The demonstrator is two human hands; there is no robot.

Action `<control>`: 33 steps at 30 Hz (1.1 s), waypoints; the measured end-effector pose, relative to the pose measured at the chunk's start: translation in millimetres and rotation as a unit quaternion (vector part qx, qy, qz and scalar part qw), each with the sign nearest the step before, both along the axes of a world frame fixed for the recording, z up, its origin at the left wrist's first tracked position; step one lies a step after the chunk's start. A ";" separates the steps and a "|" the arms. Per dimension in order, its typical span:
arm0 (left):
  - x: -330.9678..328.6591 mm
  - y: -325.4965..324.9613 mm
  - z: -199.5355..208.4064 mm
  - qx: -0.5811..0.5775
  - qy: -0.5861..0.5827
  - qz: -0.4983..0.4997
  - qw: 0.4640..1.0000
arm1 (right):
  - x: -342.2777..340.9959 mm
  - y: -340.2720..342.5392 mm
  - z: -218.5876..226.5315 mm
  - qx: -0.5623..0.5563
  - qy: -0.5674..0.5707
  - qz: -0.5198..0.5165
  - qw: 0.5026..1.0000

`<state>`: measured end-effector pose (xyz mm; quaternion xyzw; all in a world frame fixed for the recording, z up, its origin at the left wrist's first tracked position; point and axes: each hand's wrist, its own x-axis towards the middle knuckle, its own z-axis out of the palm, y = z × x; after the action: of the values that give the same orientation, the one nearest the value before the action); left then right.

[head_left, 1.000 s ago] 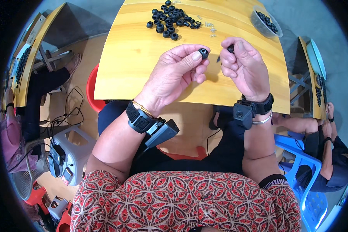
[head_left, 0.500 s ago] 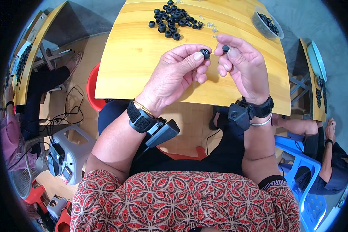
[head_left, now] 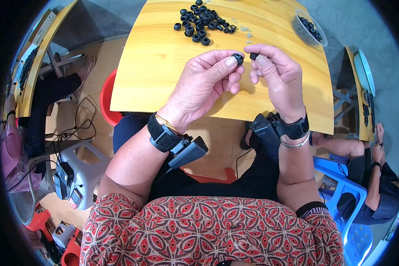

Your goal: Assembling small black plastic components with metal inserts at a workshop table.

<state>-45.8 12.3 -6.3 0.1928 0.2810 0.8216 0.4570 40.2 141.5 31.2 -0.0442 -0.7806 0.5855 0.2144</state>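
Note:
Between thumb and forefinger, my left hand (head_left: pixel 208 80) pinches a round black part with a hole (head_left: pixel 238 59), its opening turned up and to the right. My right hand (head_left: pixel 279 75) holds a smaller black cylindrical piece (head_left: pixel 254 56) by thumb and fingertips, just right of the round part. A narrow gap separates the two pieces. Both hands are raised over the near part of the yellow wooden table (head_left: pixel 150 80). Beyond them lies a loose pile of round black parts (head_left: pixel 199 20), with small clear or silvery bits (head_left: pixel 248 35) at its right.
A clear plastic tub (head_left: pixel 308 31) of black parts stands at the table's right edge. A red bucket (head_left: pixel 108 99) is beside the left edge. Grey stool (head_left: pixel 82 168) with devices and cables at left; blue chair (head_left: pixel 346 186) at right. Other people sit on both sides.
My right hand has tilted and brought the small black piece slightly left and down, nearer the round part. My left hand has barely moved, still holding its piece.

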 end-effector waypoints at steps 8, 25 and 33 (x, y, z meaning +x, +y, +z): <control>3.5 2.3 -0.9 -0.009 0.029 0.030 0.999 | -3.0 -3.9 0.8 0.288 0.063 -0.036 0.955; 2.6 2.1 -3.3 0.005 0.060 0.042 0.997 | -5.6 -5.3 -8.2 0.149 0.036 -0.076 0.985; 2.3 2.0 -1.5 0.013 0.063 0.037 0.997 | -6.7 -3.8 -11.2 0.164 0.091 -0.061 0.980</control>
<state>-43.5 14.3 -7.8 0.2396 0.3054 0.8279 0.4049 33.5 137.7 20.0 -0.0024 -0.8393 0.4368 0.3235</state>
